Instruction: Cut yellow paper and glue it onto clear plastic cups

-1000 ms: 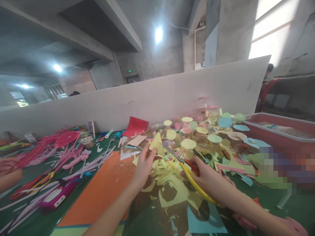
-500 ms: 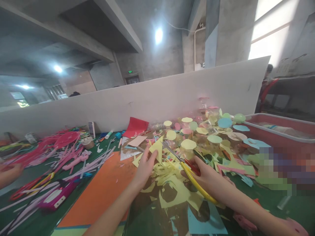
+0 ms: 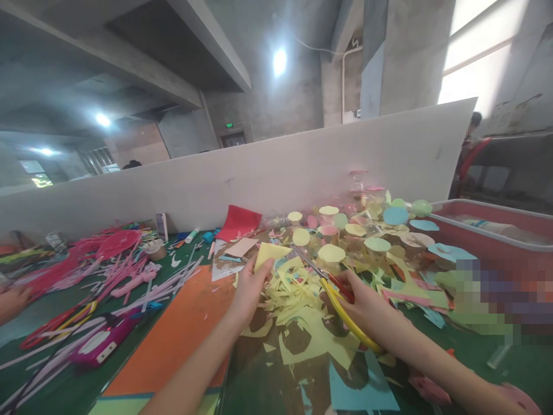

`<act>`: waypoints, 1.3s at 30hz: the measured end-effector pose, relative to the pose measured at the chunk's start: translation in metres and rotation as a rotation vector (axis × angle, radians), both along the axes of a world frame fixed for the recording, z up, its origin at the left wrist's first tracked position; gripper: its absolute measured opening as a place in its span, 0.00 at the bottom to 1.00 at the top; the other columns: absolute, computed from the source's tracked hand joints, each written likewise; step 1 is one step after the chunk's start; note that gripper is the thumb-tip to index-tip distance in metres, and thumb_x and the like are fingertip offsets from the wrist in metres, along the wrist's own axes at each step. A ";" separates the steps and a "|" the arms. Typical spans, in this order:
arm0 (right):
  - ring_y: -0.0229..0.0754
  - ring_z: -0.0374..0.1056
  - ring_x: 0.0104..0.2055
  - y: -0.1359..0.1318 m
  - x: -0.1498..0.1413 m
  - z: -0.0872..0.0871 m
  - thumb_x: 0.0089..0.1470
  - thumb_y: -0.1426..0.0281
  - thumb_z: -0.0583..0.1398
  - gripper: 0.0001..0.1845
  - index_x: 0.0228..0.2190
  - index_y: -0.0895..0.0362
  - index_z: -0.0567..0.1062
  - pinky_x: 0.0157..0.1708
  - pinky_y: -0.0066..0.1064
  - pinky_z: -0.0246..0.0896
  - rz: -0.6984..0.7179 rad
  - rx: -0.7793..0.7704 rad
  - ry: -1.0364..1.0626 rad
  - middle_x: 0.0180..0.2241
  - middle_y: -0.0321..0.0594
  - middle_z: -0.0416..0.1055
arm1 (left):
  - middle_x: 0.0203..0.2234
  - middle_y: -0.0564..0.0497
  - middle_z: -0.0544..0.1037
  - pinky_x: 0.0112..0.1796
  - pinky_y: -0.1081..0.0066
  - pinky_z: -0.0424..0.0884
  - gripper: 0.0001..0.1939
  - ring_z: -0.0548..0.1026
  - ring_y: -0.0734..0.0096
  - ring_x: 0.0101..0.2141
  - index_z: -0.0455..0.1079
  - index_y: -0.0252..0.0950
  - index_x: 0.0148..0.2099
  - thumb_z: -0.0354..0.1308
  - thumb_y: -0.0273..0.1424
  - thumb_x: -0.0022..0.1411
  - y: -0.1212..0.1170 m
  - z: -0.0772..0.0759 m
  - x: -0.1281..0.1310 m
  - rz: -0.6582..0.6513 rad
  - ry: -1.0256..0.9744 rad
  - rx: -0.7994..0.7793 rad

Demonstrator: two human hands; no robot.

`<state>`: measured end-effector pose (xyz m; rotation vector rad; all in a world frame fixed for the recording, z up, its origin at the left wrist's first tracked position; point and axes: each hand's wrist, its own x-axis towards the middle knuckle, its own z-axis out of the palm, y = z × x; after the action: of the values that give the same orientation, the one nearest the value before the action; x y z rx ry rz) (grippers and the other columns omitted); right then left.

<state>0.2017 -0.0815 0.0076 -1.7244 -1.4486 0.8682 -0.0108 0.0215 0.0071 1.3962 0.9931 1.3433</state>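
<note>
Green table (image 3: 475, 360): right hand (image 3: 367, 308) grips scissors (image 3: 341, 314) (left hand (image 3: 249, 297) holds yellow paper (image 3: 268, 255)).

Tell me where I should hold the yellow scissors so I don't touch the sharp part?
Hold the yellow scissors by the long yellow handle, like the right hand does. Come from the near right side, because the handle curves back toward you there. The metal blades point away, over the paper scraps, so keep your fingers behind them.
</note>
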 end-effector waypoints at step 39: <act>0.39 0.63 0.29 -0.009 -0.006 0.014 0.49 0.57 0.61 0.15 0.27 0.53 0.64 0.28 0.27 0.56 0.179 0.069 0.054 0.26 0.31 0.68 | 0.24 0.57 0.71 0.31 0.72 0.69 0.19 0.78 0.69 0.28 0.60 0.37 0.32 0.63 0.45 0.55 -0.023 0.006 0.013 -0.146 0.046 -0.078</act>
<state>0.1959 -0.0907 0.0217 -1.5269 -1.5955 0.9394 0.0026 -0.0013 0.0136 1.4179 0.9448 1.1589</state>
